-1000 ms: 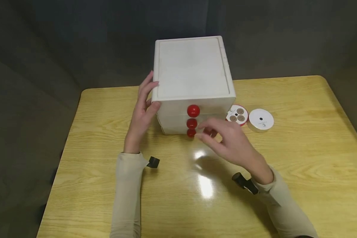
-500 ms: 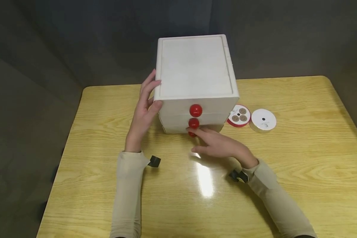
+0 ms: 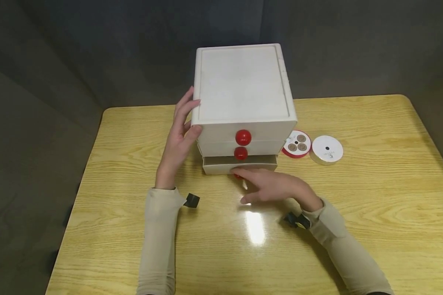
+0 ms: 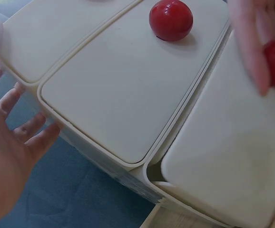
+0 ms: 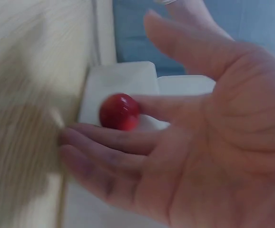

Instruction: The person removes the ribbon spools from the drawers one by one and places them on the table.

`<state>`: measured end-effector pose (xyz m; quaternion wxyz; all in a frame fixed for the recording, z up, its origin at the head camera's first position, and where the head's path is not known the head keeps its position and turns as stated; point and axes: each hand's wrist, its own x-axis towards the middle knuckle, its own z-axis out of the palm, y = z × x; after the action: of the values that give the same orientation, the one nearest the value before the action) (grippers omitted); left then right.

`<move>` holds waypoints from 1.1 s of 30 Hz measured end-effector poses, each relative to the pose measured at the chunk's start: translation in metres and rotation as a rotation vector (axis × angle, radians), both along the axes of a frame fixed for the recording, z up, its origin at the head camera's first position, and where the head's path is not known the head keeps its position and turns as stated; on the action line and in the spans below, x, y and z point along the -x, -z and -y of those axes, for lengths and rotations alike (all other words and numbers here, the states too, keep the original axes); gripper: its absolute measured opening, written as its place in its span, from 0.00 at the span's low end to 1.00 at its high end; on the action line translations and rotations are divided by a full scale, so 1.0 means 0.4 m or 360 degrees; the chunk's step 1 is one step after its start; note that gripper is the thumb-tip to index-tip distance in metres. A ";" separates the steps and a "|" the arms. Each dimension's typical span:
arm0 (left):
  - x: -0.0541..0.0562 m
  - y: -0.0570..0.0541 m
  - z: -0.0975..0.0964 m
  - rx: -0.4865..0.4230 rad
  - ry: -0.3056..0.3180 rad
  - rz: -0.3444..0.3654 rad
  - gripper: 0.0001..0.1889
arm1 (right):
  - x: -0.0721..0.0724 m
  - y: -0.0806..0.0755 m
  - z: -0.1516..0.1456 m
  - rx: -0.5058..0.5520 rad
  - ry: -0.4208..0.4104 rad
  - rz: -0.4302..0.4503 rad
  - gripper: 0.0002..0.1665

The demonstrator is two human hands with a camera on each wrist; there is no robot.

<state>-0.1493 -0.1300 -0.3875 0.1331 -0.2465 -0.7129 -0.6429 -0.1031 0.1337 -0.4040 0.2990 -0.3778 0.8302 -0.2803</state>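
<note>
A white drawer cabinet (image 3: 243, 86) with three red round knobs stands on the table. My left hand (image 3: 179, 141) rests against its left side near the top front corner, fingers spread along the edge. The bottom drawer (image 3: 218, 169) is pulled out a little, showing a gap above its front. My right hand (image 3: 275, 186) is at that drawer. In the right wrist view the bottom knob (image 5: 118, 111) sits between the index and middle fingers, the thumb held away. The middle drawer's knob (image 4: 171, 20) and the top drawer's knob (image 3: 243, 137) are untouched.
To the cabinet's right lies a round white disc with a red rim and three brown circles (image 3: 297, 143). Next to it is a plain white round piece (image 3: 327, 149) with a dark centre hole. Dark curtains (image 3: 133, 49) hang behind the wooden table (image 3: 373, 184).
My right hand has lowered to the bottom knob, taken it between the fingers and drawn the bottom drawer slightly toward me. The left hand stays against the cabinet.
</note>
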 end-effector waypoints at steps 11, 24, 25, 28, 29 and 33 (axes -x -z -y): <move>-0.003 -0.003 0.000 0.0010 -0.0011 0.0022 0.44 | -0.045 -0.042 0.008 -0.0183 -0.0121 0.0099 0.51; -0.001 -0.003 -0.001 0.0022 -0.0020 0.0027 0.45 | -0.126 -0.087 0.056 -0.0476 -0.0177 0.0066 0.29; -0.001 -0.004 -0.001 0.0022 -0.0020 0.0027 0.44 | -0.132 -0.090 0.060 -0.0490 -0.0172 0.0069 0.26; -0.002 -0.004 -0.001 0.0025 -0.0024 0.0033 0.45 | -0.145 -0.096 0.067 -0.0503 -0.0169 0.0074 0.22; -0.002 -0.004 -0.001 0.0027 -0.0025 0.0036 0.45 | -0.149 -0.096 0.068 -0.0504 -0.0171 0.0068 0.21; -0.004 -0.005 0.000 0.0036 -0.0032 0.0046 0.45 | -0.160 -0.094 0.075 -0.0486 -0.0176 0.0033 0.18</move>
<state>-0.1475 -0.1299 -0.3856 0.1266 -0.2315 -0.7245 -0.6368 -0.0389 0.1039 -0.3663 0.3766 -0.3700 0.8380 -0.1378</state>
